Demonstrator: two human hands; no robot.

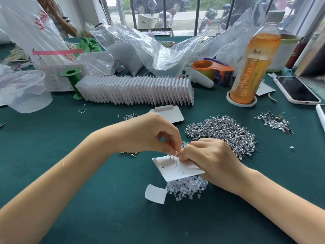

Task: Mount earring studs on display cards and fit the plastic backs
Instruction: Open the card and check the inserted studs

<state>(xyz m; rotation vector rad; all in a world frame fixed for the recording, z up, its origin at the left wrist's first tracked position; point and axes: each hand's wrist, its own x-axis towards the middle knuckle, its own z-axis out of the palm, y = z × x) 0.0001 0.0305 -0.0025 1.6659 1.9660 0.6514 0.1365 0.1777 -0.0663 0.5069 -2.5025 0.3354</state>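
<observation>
Backs are being fitted: the right hand (209, 155) grips the card (177, 169), posts up, while the left hand (154, 132) pinches a back onto a post (176, 153); next, seat it squarely.

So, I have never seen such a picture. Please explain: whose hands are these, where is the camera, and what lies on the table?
There is no machine here. A person wears the camera on the head, so you look down at their own hands. The right hand holds a white display card with stud pins standing up through it. The left hand pinches something tiny at one pin, probably a plastic back. On the green table lie a heap of loose studs, clear plastic backs, a row of finished cards and a drink bottle.
</observation>
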